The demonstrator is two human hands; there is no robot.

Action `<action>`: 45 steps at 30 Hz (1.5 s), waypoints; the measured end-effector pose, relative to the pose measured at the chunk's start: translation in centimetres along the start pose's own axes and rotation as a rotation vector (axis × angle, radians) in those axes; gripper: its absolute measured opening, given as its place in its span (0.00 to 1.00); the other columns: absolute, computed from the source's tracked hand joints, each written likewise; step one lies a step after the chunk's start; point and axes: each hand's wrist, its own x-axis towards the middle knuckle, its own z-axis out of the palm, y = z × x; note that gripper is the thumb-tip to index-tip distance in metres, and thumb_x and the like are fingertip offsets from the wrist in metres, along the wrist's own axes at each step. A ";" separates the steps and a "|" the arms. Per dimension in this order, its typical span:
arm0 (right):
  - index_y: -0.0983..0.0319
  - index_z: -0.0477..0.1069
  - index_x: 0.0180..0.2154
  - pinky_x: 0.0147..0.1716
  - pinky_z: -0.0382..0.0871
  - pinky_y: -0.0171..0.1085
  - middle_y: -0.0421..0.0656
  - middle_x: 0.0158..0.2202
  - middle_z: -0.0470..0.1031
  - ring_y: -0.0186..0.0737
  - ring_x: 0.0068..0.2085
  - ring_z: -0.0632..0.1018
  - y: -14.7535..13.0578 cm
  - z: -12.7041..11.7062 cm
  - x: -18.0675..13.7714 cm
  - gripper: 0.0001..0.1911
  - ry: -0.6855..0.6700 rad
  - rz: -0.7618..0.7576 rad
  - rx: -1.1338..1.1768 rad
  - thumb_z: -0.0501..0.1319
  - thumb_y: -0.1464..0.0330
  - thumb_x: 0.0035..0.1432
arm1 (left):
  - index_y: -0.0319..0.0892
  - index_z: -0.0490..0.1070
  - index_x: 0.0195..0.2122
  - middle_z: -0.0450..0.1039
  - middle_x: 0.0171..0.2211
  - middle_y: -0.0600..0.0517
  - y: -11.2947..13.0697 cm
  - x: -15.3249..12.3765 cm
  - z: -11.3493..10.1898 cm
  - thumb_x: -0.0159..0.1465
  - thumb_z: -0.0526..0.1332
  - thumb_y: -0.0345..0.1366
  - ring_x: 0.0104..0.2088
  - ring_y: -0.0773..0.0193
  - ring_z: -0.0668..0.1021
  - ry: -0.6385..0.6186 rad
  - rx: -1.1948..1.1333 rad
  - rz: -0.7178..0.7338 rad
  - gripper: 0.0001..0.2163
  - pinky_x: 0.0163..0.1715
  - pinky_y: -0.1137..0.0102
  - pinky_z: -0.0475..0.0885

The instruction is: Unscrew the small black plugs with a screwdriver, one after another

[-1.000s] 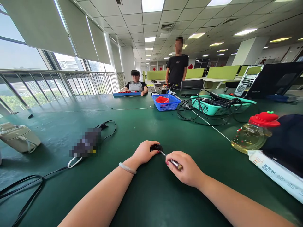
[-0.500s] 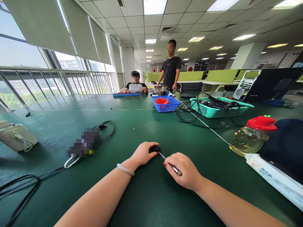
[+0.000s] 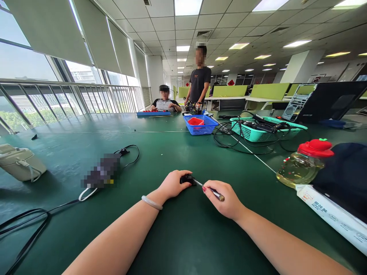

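Note:
My left hand [image 3: 173, 185] holds a small black object [image 3: 187, 178] down on the green table [image 3: 172, 236], its thumb and fingers closed about the left side. What that object is, I cannot make out. In my right hand [image 3: 226, 200] is a slim tool [image 3: 198, 183] with a thin metal shaft and a dark handle that ends in a tan tip. The fingers pinch it along the handle. Its shaft slants up and left, and the far end meets or nearly meets the right side of the black object.
Left lie a blurred dark device [image 3: 101, 170] with cables and a beige case [image 3: 21, 164]. Ahead are a blue basket [image 3: 200, 130] and a green basket [image 3: 258, 135] with trailing cables. Right stand a red-lidded bottle [image 3: 301, 168] and a white packet [image 3: 329, 212]. Two people are across the table.
My right hand has shifted slightly up and right, with the tool at a flatter slant. My left hand stays on the black object. The standing person has moved a little left.

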 end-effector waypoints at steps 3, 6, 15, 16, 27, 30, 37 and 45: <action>0.59 0.69 0.26 0.22 0.59 0.34 0.36 0.19 0.63 0.34 0.21 0.66 0.8 -0.2 0.2 0.20 0.042 0.203 0.206 0.53 0.55 0.65 | 0.48 0.74 0.54 0.78 0.50 0.50 0.1 0.0 -0.1 0.59 0.65 0.38 0.49 0.55 0.78 -0.008 -0.009 -0.007 0.21 0.53 0.64 0.71; 0.61 0.72 0.27 0.22 0.61 0.34 0.37 0.19 0.65 0.34 0.22 0.67 1.9 0.1 0.5 0.24 0.112 0.380 0.394 0.57 0.48 0.60 | 0.47 0.74 0.55 0.78 0.50 0.49 0.1 -0.1 -0.2 0.59 0.65 0.37 0.49 0.55 0.78 -0.014 -0.005 -0.012 0.21 0.52 0.63 0.71; 0.62 0.75 0.25 0.19 0.61 0.34 0.40 0.19 0.68 0.33 0.20 0.68 2.7 0.3 1.1 0.28 0.265 0.599 0.695 0.64 0.43 0.49 | 0.48 0.74 0.54 0.78 0.49 0.50 -0.3 0.0 0.2 0.59 0.65 0.37 0.48 0.55 0.78 -0.010 -0.012 0.017 0.20 0.52 0.63 0.72; 0.62 0.74 0.24 0.19 0.61 0.34 0.40 0.19 0.68 0.33 0.20 0.67 2.7 0.3 1.1 0.28 0.274 0.591 0.700 0.64 0.43 0.49 | 0.48 0.74 0.54 0.78 0.49 0.50 -0.3 0.0 0.2 0.59 0.65 0.38 0.48 0.55 0.78 -0.010 -0.004 0.015 0.20 0.52 0.63 0.72; 0.61 0.73 0.24 0.23 0.63 0.35 0.39 0.20 0.67 0.35 0.23 0.68 2.1 -0.1 0.3 0.23 0.190 0.364 0.456 0.58 0.50 0.61 | 0.48 0.74 0.53 0.78 0.48 0.50 -0.1 -0.1 0.1 0.60 0.65 0.38 0.47 0.55 0.78 -0.016 0.008 0.019 0.19 0.51 0.64 0.72; 0.61 0.74 0.26 0.26 0.64 0.36 0.40 0.22 0.70 0.36 0.25 0.71 1.1 -0.4 0.1 0.20 0.144 0.197 0.261 0.56 0.57 0.64 | 0.47 0.74 0.53 0.79 0.49 0.50 0.0 -0.1 0.1 0.60 0.65 0.37 0.48 0.55 0.78 -0.014 0.005 0.026 0.19 0.52 0.63 0.71; 0.61 0.73 0.29 0.27 0.63 0.34 0.40 0.24 0.72 0.35 0.26 0.71 -0.3 0.0 -0.2 0.11 0.022 -0.241 -0.124 0.57 0.69 0.63 | 0.46 0.74 0.54 0.78 0.51 0.50 0.1 -0.1 0.0 0.59 0.65 0.36 0.50 0.55 0.77 -0.008 0.002 0.022 0.20 0.53 0.64 0.71; 0.60 0.73 0.29 0.28 0.60 0.35 0.40 0.24 0.71 0.35 0.26 0.68 -0.5 0.6 -0.2 0.12 0.015 -0.354 -0.274 0.56 0.70 0.64 | 0.47 0.75 0.53 0.78 0.51 0.51 -0.1 -0.1 0.1 0.59 0.65 0.35 0.51 0.55 0.77 -0.012 0.002 0.032 0.19 0.55 0.62 0.70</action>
